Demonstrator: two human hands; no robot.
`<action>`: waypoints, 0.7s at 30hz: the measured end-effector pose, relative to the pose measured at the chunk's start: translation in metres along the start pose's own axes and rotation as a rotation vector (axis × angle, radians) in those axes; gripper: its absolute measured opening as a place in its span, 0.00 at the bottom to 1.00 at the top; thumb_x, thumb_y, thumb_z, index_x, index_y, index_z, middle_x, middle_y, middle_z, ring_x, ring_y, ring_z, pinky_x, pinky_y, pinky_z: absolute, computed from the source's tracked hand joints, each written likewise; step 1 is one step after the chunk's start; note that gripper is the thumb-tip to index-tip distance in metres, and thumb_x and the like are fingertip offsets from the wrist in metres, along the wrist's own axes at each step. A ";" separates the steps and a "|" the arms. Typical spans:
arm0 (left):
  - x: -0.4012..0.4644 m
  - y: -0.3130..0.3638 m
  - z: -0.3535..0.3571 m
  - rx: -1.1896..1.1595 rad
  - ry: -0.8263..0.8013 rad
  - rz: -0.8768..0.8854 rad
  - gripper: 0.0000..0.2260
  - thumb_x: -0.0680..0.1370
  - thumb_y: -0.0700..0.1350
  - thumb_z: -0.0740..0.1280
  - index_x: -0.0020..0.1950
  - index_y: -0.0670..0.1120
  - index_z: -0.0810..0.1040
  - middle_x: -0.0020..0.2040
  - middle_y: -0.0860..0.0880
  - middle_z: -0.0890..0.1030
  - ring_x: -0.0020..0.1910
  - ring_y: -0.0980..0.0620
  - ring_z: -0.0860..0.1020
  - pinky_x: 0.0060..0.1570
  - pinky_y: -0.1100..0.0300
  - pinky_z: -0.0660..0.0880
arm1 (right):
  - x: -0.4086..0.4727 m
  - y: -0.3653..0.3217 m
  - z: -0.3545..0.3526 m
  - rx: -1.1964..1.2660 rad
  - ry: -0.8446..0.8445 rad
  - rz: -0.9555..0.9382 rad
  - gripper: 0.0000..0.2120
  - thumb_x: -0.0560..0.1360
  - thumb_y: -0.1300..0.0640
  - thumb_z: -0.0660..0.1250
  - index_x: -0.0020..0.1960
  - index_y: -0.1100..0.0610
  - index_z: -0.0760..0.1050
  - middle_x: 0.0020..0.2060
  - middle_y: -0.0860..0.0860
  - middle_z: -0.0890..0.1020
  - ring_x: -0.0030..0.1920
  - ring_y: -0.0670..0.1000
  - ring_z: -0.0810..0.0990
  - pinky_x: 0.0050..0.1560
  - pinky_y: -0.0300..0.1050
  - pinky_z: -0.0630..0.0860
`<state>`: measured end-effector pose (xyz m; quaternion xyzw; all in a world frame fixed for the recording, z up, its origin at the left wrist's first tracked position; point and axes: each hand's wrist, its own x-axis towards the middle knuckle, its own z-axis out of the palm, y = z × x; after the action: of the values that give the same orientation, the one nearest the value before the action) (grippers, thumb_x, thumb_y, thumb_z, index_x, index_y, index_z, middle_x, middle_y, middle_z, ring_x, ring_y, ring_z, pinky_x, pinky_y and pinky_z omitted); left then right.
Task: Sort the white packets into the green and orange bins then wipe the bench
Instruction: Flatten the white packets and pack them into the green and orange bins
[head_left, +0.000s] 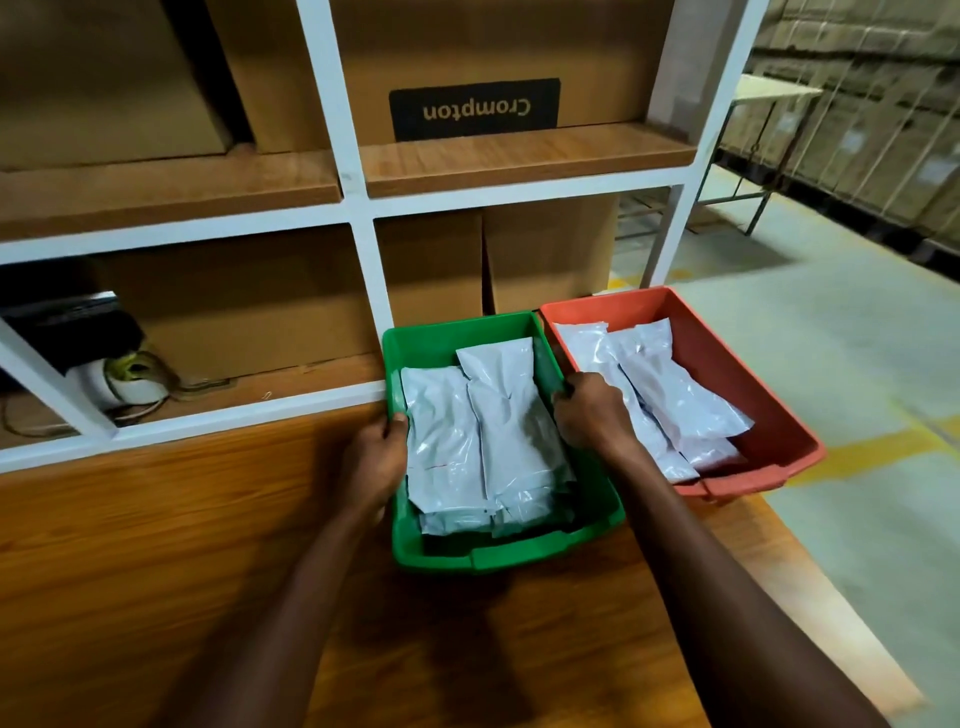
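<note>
Both hands grip green bin (545, 553) | left hand (376, 457) left wall | right hand (592, 413) right wall

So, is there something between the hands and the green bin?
Nothing visible. The left hand grips the green bin by its left rim and the right hand grips its right rim, beside the orange bin.

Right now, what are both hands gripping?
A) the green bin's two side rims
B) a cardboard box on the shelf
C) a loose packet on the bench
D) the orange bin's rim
A: the left hand curls over the green bin's left rim and the right hand over its right rim; the orange bin beside it is untouched.
</note>
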<state>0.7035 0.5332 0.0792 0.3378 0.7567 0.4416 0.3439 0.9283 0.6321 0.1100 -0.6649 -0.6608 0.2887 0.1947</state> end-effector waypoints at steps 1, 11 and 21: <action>0.000 -0.001 0.001 0.001 -0.010 -0.007 0.18 0.84 0.55 0.58 0.53 0.44 0.81 0.43 0.44 0.84 0.44 0.42 0.83 0.49 0.46 0.79 | -0.001 0.000 -0.001 0.006 0.004 -0.009 0.10 0.78 0.54 0.61 0.50 0.61 0.74 0.53 0.65 0.80 0.54 0.67 0.77 0.45 0.46 0.66; -0.011 0.001 -0.004 0.113 -0.003 0.183 0.23 0.79 0.64 0.57 0.63 0.51 0.77 0.48 0.48 0.84 0.47 0.44 0.82 0.52 0.47 0.80 | -0.038 0.003 -0.012 0.138 0.177 -0.263 0.13 0.81 0.50 0.64 0.62 0.53 0.78 0.50 0.53 0.85 0.44 0.53 0.78 0.42 0.44 0.68; -0.114 -0.011 -0.013 0.260 0.112 0.468 0.29 0.81 0.63 0.55 0.79 0.53 0.59 0.79 0.53 0.62 0.76 0.55 0.62 0.71 0.50 0.68 | -0.118 0.038 0.017 0.212 0.566 -0.563 0.15 0.79 0.55 0.67 0.60 0.64 0.78 0.59 0.61 0.81 0.60 0.59 0.79 0.66 0.38 0.70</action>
<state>0.7522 0.4305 0.0997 0.5198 0.7264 0.4261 0.1438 0.9509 0.5114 0.0878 -0.4876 -0.7037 0.0964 0.5078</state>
